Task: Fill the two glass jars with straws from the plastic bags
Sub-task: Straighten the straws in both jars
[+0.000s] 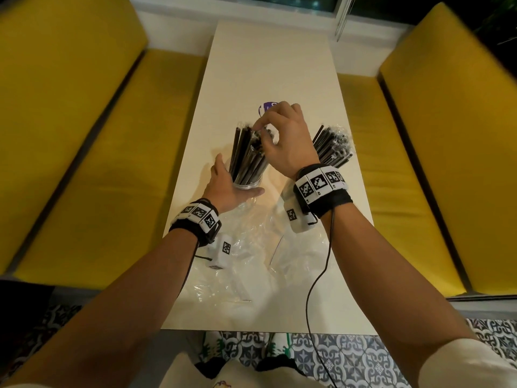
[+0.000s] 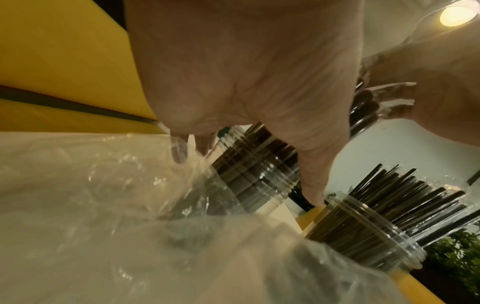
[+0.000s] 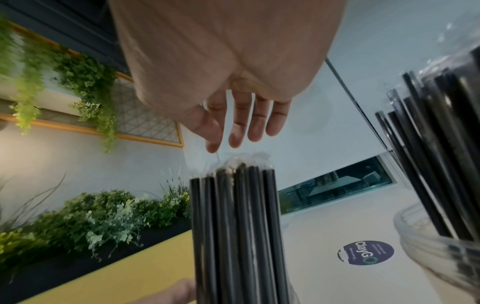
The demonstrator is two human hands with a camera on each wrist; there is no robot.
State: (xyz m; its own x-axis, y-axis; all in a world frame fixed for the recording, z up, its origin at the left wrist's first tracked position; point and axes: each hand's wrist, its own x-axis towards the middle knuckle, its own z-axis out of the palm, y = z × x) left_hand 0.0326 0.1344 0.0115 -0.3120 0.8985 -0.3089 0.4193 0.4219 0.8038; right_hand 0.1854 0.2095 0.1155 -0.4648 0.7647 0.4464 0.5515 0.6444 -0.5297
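Black plastic straws (image 1: 246,156) stand bundled in a clear glass jar (image 1: 247,184) on a long cream-white table (image 1: 268,65), where a person's left hand (image 1: 228,186) cups the jar's base, thumb stretched out beside it and fingers wrapped around its far side. Above, the right hand (image 1: 282,138) hovers at the tops of the straws, its fingers (image 3: 240,131) extended and loosely spread; the head view suggests the thumb and forefinger pinch the thin clear wrap at the straw tips, though the contact cannot be told for certain. A second clear glass jar (image 2: 363,234), also packed with black straws, stands just to the right of the first, partly hidden behind the right wrist. Crumpled clear plastic bags (image 1: 251,247) lie on the table near the person's edge. A round purple sticker (image 3: 365,252) marks the tabletop beyond the jars. Yellow cushioned benches (image 1: 84,135) flank the table on both sides.
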